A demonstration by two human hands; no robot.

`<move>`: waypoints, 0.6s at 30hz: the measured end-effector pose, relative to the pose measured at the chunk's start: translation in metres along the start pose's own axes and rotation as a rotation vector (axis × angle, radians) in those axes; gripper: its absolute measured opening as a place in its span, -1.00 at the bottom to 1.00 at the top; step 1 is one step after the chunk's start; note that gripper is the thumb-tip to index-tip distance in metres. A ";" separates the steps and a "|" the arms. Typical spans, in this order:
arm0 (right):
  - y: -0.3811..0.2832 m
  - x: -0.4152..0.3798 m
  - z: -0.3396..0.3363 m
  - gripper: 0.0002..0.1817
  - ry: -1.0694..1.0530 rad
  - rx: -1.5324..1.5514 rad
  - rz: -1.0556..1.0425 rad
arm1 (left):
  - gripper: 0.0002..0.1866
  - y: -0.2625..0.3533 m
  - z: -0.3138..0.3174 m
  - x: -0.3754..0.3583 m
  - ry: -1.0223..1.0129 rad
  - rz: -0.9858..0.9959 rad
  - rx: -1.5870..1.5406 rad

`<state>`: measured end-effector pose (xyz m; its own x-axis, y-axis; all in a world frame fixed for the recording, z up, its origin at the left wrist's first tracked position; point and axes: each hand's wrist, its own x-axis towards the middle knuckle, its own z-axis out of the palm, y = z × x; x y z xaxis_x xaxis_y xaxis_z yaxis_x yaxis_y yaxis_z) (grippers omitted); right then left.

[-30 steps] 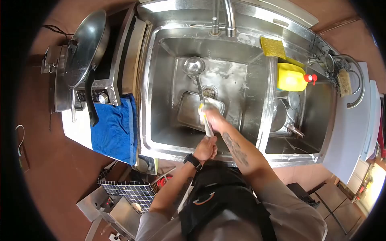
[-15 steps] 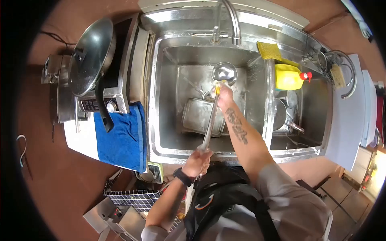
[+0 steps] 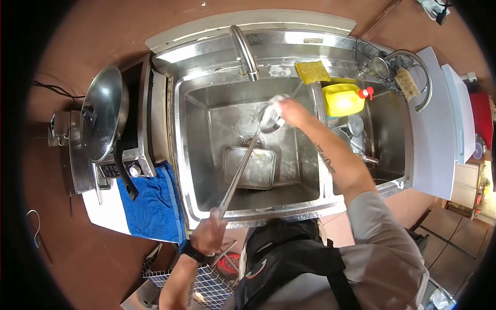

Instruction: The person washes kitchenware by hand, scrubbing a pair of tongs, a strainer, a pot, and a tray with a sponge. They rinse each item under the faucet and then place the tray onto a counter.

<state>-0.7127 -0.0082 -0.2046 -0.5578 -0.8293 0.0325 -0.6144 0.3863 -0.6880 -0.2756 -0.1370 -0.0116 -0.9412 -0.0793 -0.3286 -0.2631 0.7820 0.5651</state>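
Note:
A long-handled metal ladle [image 3: 239, 173] slants across the sink, its bowl [image 3: 269, 124] raised over the basin. Near the sink's front edge, my left hand [image 3: 208, 234] is closed around the end of the handle. My right hand [image 3: 293, 112] is curled at the bowl's rim, pressing a foamy, whitish sponge [image 3: 279, 101] against it. The fingers hide most of the sponge. Below the ladle, a rectangular metal tray [image 3: 258, 170] lies on the floor of the steel sink [image 3: 305, 155], close to the drain [image 3: 252, 140].
A curved faucet [image 3: 245, 51] rises behind the basin. On the divider sit a yellow scouring pad [image 3: 312, 72] and a yellow jug [image 3: 342, 100]. The right basin holds metal ware [image 3: 355, 125]. To the left are a wok [image 3: 105, 113] and a blue towel [image 3: 150, 206].
My right hand has slid from the upper handle to the ladle's bowl with the sponge. My left hand has moved left and toward me, and the ladle tilts more. The view has shifted.

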 end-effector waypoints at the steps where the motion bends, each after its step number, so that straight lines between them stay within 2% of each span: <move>1: -0.010 0.006 -0.007 -0.65 -0.251 -0.187 -0.072 | -0.62 -0.001 0.002 -0.002 0.009 -0.007 0.139; 2: -0.017 0.001 -0.001 -0.67 -0.229 -0.377 -0.532 | -0.58 0.002 -0.001 -0.001 0.016 -0.016 0.281; 3: -0.032 -0.003 0.002 -0.67 -0.222 -0.380 -0.529 | -0.54 0.006 -0.003 0.000 0.023 -0.026 0.420; 5: -0.058 -0.011 -0.001 -0.79 -0.911 -0.714 -0.746 | -0.61 0.053 -0.038 0.026 -0.250 -0.265 0.396; 6: -0.052 -0.012 -0.001 -0.79 -0.902 -0.712 -0.735 | -0.72 0.056 -0.036 0.024 -0.211 -0.245 0.363; 7: -0.043 -0.005 -0.006 -0.82 -0.815 -0.596 -0.576 | -0.72 0.051 -0.034 0.024 -0.202 -0.237 0.368; 8: -0.037 -0.002 -0.007 -0.84 -0.731 -0.473 -0.424 | -0.72 0.040 -0.030 0.019 -0.290 -0.129 0.360; 9: -0.047 0.001 -0.017 -0.84 -0.735 -0.470 -0.428 | -0.70 0.033 -0.026 0.016 -0.316 -0.077 0.351; 11: -0.061 0.006 -0.038 -0.84 -0.538 -0.259 -0.156 | -0.66 0.023 -0.023 0.012 -0.368 0.027 0.328; 12: -0.055 0.007 -0.036 -0.83 -0.447 -0.186 -0.165 | -0.65 0.024 -0.024 0.010 -0.287 -0.074 0.086; 13: -0.055 0.008 -0.042 -0.83 -0.439 -0.189 -0.166 | -0.65 0.024 -0.024 0.012 -0.239 -0.124 -0.030; 14: -0.057 0.009 -0.050 -0.78 -0.397 -0.135 -0.076 | -0.65 0.024 -0.025 0.015 -0.187 -0.168 -0.147; 15: -0.059 0.007 -0.056 -0.72 -0.359 -0.077 0.016 | -0.63 0.025 -0.022 0.013 -0.138 -0.162 -0.185; 17: -0.054 0.002 -0.063 -0.66 -0.366 -0.080 0.042 | -0.62 0.030 -0.014 0.007 -0.087 -0.153 -0.229; 18: -0.051 0.000 -0.069 -0.60 -0.369 -0.085 0.070 | -0.61 0.034 -0.009 0.007 -0.053 -0.281 -0.319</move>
<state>-0.7200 -0.0001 -0.1194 -0.3714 -0.8832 -0.2864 -0.6344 0.4666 -0.6163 -0.2931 -0.1166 0.0125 -0.8137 -0.2231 -0.5368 -0.5677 0.5032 0.6515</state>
